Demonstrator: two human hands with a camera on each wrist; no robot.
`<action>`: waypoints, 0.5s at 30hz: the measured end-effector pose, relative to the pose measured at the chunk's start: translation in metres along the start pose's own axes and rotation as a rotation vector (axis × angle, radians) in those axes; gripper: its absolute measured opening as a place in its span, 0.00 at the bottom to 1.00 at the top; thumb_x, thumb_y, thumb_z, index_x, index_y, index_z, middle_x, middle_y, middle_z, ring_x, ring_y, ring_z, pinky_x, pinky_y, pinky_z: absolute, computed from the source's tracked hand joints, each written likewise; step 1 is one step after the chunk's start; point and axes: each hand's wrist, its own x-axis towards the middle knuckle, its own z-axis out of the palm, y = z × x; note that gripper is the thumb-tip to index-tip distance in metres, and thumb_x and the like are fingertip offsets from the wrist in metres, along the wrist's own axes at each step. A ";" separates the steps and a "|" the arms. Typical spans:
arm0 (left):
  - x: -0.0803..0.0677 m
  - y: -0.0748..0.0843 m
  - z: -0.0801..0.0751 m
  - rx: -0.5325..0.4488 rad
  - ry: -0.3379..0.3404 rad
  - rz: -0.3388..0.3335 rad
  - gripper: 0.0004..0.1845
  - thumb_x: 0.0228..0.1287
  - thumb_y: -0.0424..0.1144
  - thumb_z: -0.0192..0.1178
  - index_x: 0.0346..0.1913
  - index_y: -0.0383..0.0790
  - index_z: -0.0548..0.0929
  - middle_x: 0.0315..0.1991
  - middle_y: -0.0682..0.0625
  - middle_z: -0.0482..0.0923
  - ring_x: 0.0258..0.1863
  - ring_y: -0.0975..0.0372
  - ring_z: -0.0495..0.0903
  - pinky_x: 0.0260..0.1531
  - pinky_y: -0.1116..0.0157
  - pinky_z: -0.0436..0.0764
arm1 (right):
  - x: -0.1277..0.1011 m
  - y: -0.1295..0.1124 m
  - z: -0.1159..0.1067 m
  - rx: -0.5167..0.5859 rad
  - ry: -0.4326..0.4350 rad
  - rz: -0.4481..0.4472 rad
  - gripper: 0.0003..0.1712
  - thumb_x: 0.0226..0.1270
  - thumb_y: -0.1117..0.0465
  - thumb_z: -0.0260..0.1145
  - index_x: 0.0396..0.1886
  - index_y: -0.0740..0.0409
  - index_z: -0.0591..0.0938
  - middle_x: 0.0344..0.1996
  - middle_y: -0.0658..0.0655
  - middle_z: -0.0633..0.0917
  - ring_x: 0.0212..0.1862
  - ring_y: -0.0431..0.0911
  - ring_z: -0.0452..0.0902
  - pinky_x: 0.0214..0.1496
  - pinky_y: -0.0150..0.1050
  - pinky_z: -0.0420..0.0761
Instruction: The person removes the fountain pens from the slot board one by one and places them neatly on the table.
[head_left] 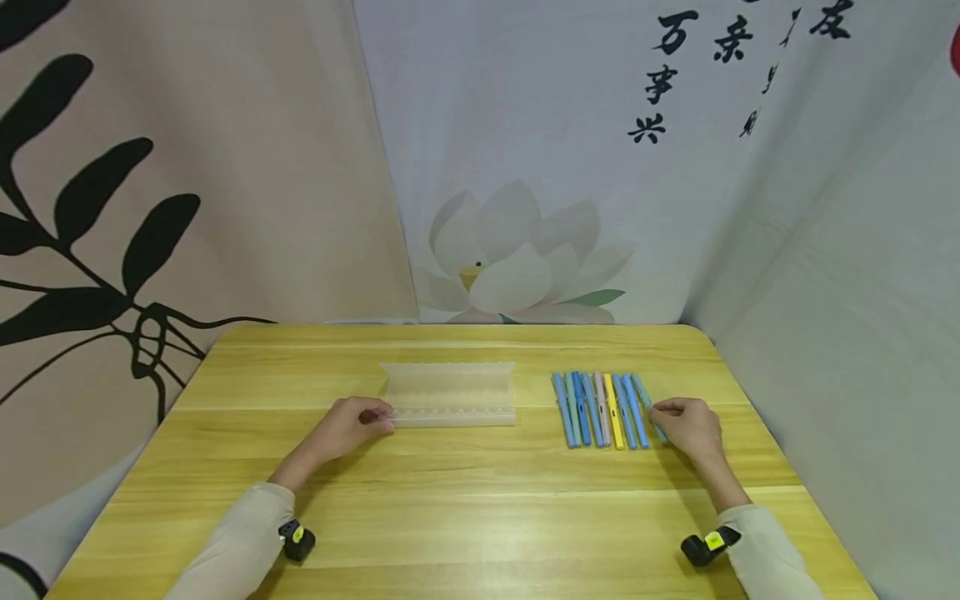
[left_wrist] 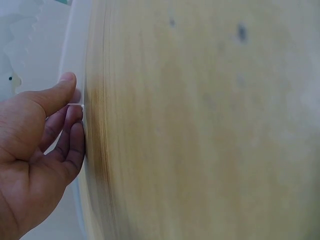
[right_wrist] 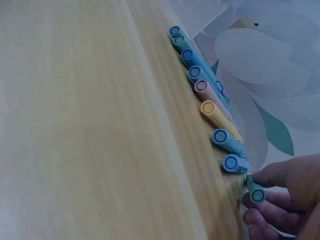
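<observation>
Two hands rest on the wooden table [head_left: 465,500]. At right of centre in the head view, the right hand [head_left: 686,425] curls its fingers [right_wrist: 265,215] round the teal pen [right_wrist: 257,194], the outermost of the row, pinching it near its end; in the right wrist view the pen's round cap shows at the lower right, between thumb and fingertips. Beside it, running toward the upper middle of that view, lie the other pens [head_left: 596,408]: blue ones, a yellow one, a pale pink one, side by side and touching or nearly so.

Left of centre in the head view, the left hand [head_left: 348,425] has its thumb and bent fingers [left_wrist: 70,135] on the left end of the clear plastic case [head_left: 450,394], pinching its edge. The case lies open, a toothed rack along its inner walls, and nothing shows inside it. It sits well apart from the pens.

Black brush-written characters [head_left: 663,75] stand at the upper right on the backdrop, above a painted lotus [head_left: 517,258]; a black leaf pattern [head_left: 90,242] fills the left cloth. No writing shows on the pens or the case.
</observation>
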 end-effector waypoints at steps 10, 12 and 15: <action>0.000 0.004 -0.001 -0.001 0.000 0.003 0.13 0.70 0.40 0.67 0.51 0.37 0.88 0.45 0.49 0.88 0.43 0.60 0.84 0.47 0.59 0.83 | 0.000 -0.001 -0.002 -0.010 -0.032 0.002 0.21 0.70 0.49 0.69 0.44 0.64 0.90 0.38 0.63 0.90 0.42 0.59 0.85 0.44 0.55 0.79; 0.000 0.005 -0.001 -0.005 0.000 -0.001 0.13 0.70 0.40 0.67 0.52 0.37 0.88 0.45 0.49 0.88 0.43 0.60 0.83 0.47 0.59 0.83 | 0.000 -0.002 -0.003 -0.007 -0.028 0.001 0.21 0.70 0.48 0.69 0.44 0.64 0.89 0.38 0.63 0.90 0.42 0.59 0.85 0.43 0.53 0.80; 0.001 0.005 -0.001 -0.011 -0.002 -0.003 0.14 0.70 0.40 0.67 0.53 0.36 0.87 0.44 0.50 0.87 0.43 0.60 0.83 0.46 0.60 0.82 | -0.002 -0.005 -0.006 0.010 -0.016 -0.013 0.21 0.71 0.49 0.69 0.46 0.64 0.89 0.39 0.62 0.90 0.42 0.58 0.85 0.42 0.51 0.80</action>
